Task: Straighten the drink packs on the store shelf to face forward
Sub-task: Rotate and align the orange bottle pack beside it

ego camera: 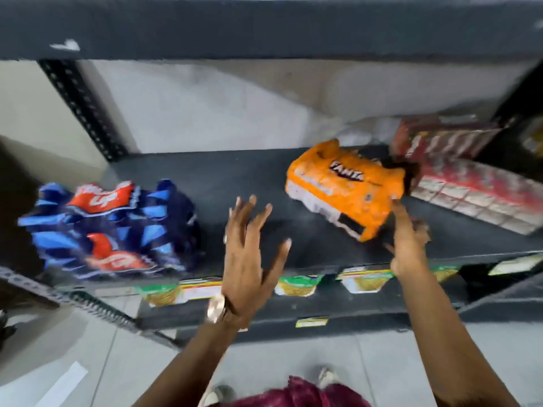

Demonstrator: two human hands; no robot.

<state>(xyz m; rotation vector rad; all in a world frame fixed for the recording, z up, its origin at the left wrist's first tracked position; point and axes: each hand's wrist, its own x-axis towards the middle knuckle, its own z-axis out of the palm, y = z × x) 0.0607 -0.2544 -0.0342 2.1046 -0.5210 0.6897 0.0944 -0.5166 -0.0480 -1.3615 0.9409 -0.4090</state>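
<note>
An orange Fanta pack [343, 186] lies skewed on the dark shelf [235, 177], right of centre. My right hand [407, 239] reaches up beside its near right corner, fingertips touching the pack's edge. Left of the Fanta pack, my left hand [249, 254] hovers over the bare shelf with its fingers spread and holds nothing. A blue pack with a red "Up" logo [108, 230] sits at the shelf's left front. A red pack [476, 192] lies at the right with a red carton [440, 139] on top of it. The picture is blurred by motion.
A dark upper shelf [264, 24] overhangs the space. A perforated upright [82, 107] stands at the back left. Green and yellow packets [299, 284] show on the shelf below. Grey tiled floor [88, 362] and my shoes lie underneath.
</note>
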